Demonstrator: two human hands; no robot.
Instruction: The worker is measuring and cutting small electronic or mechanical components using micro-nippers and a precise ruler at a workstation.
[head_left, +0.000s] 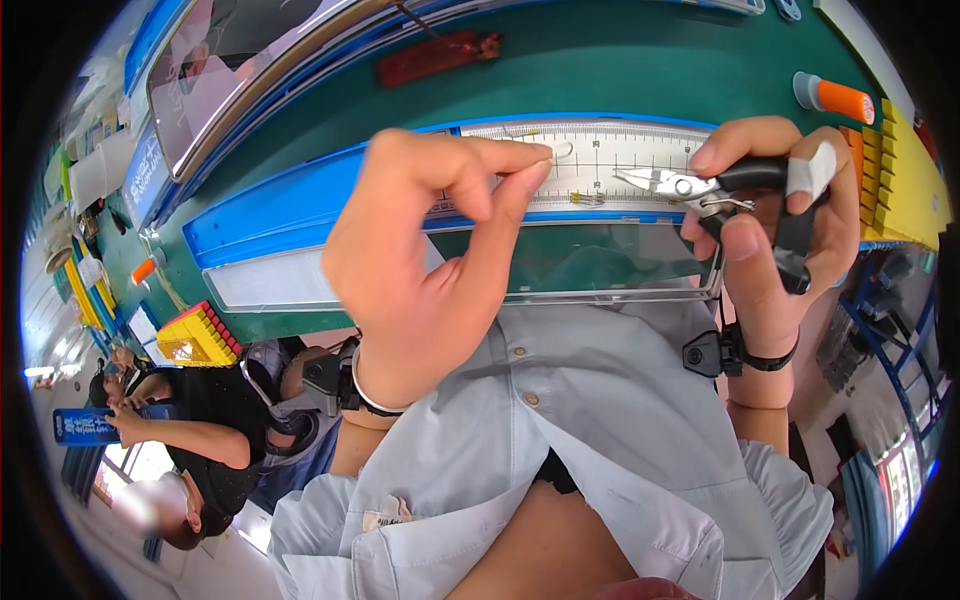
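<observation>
My left hand [430, 230] hovers over a long blue case [290, 195], thumb and index finger pinched together. At the fingertips shows a small pale curved piece [565, 151], thin like a wire hook; its exact kind is too small to tell. My right hand [790, 200] is wrapped round a pair of small pliers [690, 187] with black handles and silver jaws. The jaws point left toward the pinched fingers, apart from them. Beneath lies the case's white ruled board [640, 150], with small yellowish wire-like bits [587, 198] on it. White tape covers one right finger.
A glossy screen [240, 75] leans at the back left. Behind the case rests a dark red tool [430, 60]. An orange spool [845, 100] and yellow foam blocks [915, 185] sit at the right. At the left, another person [200, 430] holds a blue box [85, 427].
</observation>
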